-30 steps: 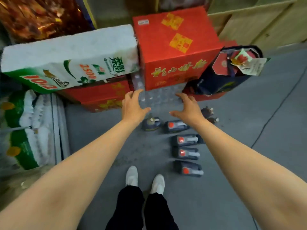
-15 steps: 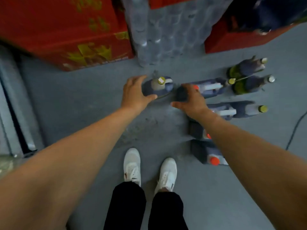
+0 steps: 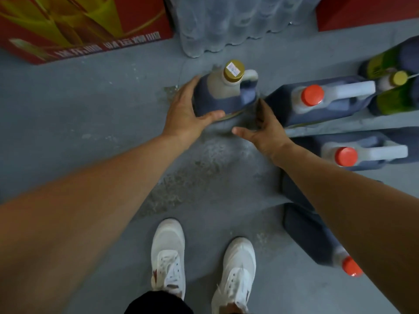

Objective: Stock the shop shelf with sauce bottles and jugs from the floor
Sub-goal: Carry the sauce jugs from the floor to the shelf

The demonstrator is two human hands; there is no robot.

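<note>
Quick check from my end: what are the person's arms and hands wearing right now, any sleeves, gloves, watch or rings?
Both forearms are bare as far up as the frame shows: no sleeves in view. The left hand and right hand wear no gloves, and no watch, band or ring shows on either wrist or on the visible fingers. Lower down, dark trousers and white lace-up shoes are worn.

Grey concrete floor (image 3: 95, 123) showing scuffed, rough patches near the middle. Red carton with yellow print (image 3: 74, 26) sitting top left, shrink-wrapped pack of clear bottles (image 3: 226, 21) standing beside it, another red box (image 3: 362, 12) top right.
</note>
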